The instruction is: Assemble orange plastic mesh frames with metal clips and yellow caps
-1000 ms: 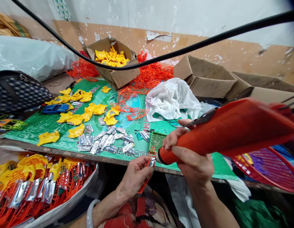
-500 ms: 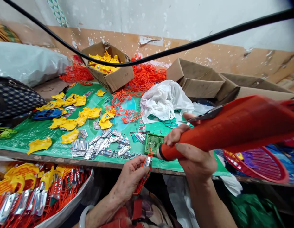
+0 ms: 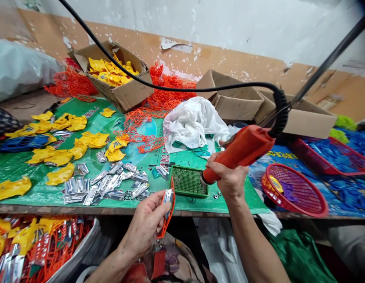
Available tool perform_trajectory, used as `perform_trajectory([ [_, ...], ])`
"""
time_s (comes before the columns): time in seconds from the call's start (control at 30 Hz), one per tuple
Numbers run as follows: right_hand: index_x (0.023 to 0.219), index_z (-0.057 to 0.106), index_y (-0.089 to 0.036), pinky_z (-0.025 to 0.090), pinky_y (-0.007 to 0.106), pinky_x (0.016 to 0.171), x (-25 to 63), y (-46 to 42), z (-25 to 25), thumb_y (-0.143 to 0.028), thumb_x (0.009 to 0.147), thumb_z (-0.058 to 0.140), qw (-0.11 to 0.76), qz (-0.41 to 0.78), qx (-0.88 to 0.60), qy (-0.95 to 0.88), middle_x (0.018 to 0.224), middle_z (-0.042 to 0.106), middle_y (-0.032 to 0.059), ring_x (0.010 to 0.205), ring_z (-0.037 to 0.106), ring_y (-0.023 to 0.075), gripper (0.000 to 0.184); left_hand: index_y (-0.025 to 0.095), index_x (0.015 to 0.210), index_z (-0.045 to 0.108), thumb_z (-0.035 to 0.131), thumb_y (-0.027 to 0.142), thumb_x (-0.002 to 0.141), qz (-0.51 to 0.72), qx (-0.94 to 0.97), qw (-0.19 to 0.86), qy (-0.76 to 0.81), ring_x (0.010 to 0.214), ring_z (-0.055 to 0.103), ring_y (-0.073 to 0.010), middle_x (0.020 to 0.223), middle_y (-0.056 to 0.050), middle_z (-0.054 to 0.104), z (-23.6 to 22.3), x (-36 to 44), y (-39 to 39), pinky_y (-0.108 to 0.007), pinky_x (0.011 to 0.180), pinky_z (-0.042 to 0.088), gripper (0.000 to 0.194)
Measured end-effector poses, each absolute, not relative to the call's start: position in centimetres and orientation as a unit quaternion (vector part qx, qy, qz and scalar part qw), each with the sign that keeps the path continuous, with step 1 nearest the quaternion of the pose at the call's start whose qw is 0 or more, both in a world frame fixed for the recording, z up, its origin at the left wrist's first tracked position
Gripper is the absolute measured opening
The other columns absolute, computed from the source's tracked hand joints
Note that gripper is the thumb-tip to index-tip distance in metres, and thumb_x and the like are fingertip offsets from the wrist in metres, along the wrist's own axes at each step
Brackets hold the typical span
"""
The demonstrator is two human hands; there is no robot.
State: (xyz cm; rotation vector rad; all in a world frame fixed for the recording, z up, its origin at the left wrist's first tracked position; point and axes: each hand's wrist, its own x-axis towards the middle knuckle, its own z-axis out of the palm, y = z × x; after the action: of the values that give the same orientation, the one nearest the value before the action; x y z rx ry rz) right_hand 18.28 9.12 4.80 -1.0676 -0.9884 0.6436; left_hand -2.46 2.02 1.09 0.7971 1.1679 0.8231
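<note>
My left hand (image 3: pixel 150 218) pinches an orange plastic frame part (image 3: pixel 168 220) with a silver plate (image 3: pixel 167 196) against it, just in front of the table edge. My right hand (image 3: pixel 229 177) is wrapped round an electric screwdriver (image 3: pixel 244 151) covered in orange-red material, a black coiled cable at its rear end. Its nose points down at the right side of a green tray (image 3: pixel 190 194) holding small bits, probably screws. Whether the tip touches them I cannot tell. Left of the tray lies a pile of silver plates (image 3: pixel 111 184), with yellow plastic parts (image 3: pixel 92 139) behind.
Below the table at left stands a white sack (image 3: pixel 88 239) full of assembled parts. A cardboard box (image 3: pixel 132 92) of yellow parts, orange frames (image 3: pixel 170 90) and a white cloth (image 3: pixel 196 120) occupy the back. A red basket (image 3: pixel 294 210) sits right. The black cable (image 3: pixel 176 88) hangs across.
The screwdriver has swung from pointing left, close to me, to pointing down at the tray's right side. My left hand still holds the orange frame. The view has shifted right.
</note>
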Motion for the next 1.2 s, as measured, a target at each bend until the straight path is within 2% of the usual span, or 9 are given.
perform_trajectory([
  [0.17, 0.064, 0.064, -0.018, 0.05, 0.034, 0.058, 18.4, 9.3, 4.4, -0.02, 0.054, 0.077, 0.698, 0.284, -0.486, -0.442, 0.062, 0.065, -0.0012, 0.055, 0.058, 0.0156, 0.017, 0.015, 0.111, 0.059, 0.065, 0.044, 0.079, 0.341, 0.391, 0.662, 0.541, 0.039, 0.031, -0.0041, 0.052, 0.01, 0.043, 1.6, -3.0, 1.8, -0.013, 0.036, 0.025, 0.044],
  [0.3, 0.064, 0.064, -0.018, 0.05, 0.034, 0.058, 18.4, 9.3, 4.2, -0.023, 0.054, 0.076, 0.694, 0.274, -0.503, -0.438, 0.062, 0.065, -0.001, 0.055, 0.058, 0.0158, 0.016, 0.017, 0.103, 0.058, 0.063, 0.045, 0.079, 0.328, 0.406, 0.66, 0.541, 0.035, 0.033, -0.0044, 0.048, 0.011, 0.044, 2.1, -2.9, 1.7, -0.013, 0.033, 0.028, 0.037],
  [0.43, 0.064, 0.064, -0.019, 0.05, 0.034, 0.058, 18.2, 9.2, 4.2, -0.022, 0.055, 0.075, 0.695, 0.273, -0.499, -0.44, 0.061, 0.065, -0.0024, 0.053, 0.058, 0.0151, 0.015, 0.018, 0.096, 0.056, 0.062, 0.042, 0.079, 0.329, 0.427, 0.652, 0.533, 0.034, 0.039, -0.0048, 0.052, 0.009, 0.05, 2.1, -2.9, 1.8, -0.014, 0.034, 0.035, 0.03],
  [0.63, 0.066, 0.064, -0.018, 0.048, 0.033, 0.057, 17.9, 9.1, 4.5, -0.017, 0.054, 0.077, 0.705, 0.276, -0.484, -0.439, 0.06, 0.065, -0.003, 0.053, 0.057, 0.0145, 0.017, 0.019, 0.105, 0.054, 0.058, 0.04, 0.081, 0.292, 0.447, 0.651, 0.54, 0.034, 0.042, -0.0055, 0.059, 0.008, 0.053, 2.2, -2.8, 2.3, -0.016, 0.035, 0.035, 0.032],
  [0.83, 0.064, 0.065, -0.018, 0.048, 0.033, 0.055, 17.8, 9.0, 4.4, -0.02, 0.054, 0.077, 0.694, 0.277, -0.499, -0.439, 0.06, 0.064, -0.002, 0.053, 0.057, 0.0151, 0.016, 0.017, 0.086, 0.059, 0.061, 0.037, 0.079, 0.311, 0.489, 0.628, 0.52, 0.051, 0.045, -0.0087, 0.06, 0.006, 0.052, 2.7, -2.9, 3.2, -0.018, 0.047, 0.034, 0.021],
  [1.0, 0.062, 0.064, -0.017, 0.047, 0.033, 0.058, 18.2, 9.1, 4.9, -0.019, 0.055, 0.077, 0.694, 0.295, -0.493, -0.434, 0.06, 0.063, -0.002, 0.054, 0.056, 0.0143, 0.014, 0.018, 0.068, 0.055, 0.062, 0.039, 0.076, 0.289, 0.53, 0.599, 0.526, 0.053, 0.043, -0.0101, 0.056, 0.007, 0.048, 3.2, -3.5, 4.3, -0.021, 0.051, 0.03, 0.024],
  [1.07, 0.067, 0.065, -0.017, 0.047, 0.033, 0.06, 18.2, 8.9, 5.7, -0.018, 0.056, 0.077, 0.706, 0.296, -0.481, -0.427, 0.062, 0.063, -0.0023, 0.056, 0.057, 0.0148, 0.017, 0.018, 0.067, 0.054, 0.061, 0.038, 0.076, 0.275, 0.548, 0.587, 0.528, 0.054, 0.045, -0.0109, 0.058, 0.006, 0.05, 3.3, -3.6, 4.6, -0.022, 0.051, 0.03, 0.023],
  [1.2, 0.089, 0.065, -0.02, 0.047, 0.033, 0.06, 17.4, 7.6, 8.5, -0.012, 0.058, 0.074, 0.732, 0.346, -0.405, -0.425, 0.064, 0.063, -0.0039, 0.055, 0.056, 0.0148, 0.033, 0.02, 0.072, 0.054, 0.059, 0.039, 0.079, 0.244, 0.561, 0.598, 0.518, 0.051, 0.05, -0.0127, 0.058, 0.005, 0.052, 3.4, -3.5, 4.8, -0.023, 0.049, 0.035, 0.021],
])
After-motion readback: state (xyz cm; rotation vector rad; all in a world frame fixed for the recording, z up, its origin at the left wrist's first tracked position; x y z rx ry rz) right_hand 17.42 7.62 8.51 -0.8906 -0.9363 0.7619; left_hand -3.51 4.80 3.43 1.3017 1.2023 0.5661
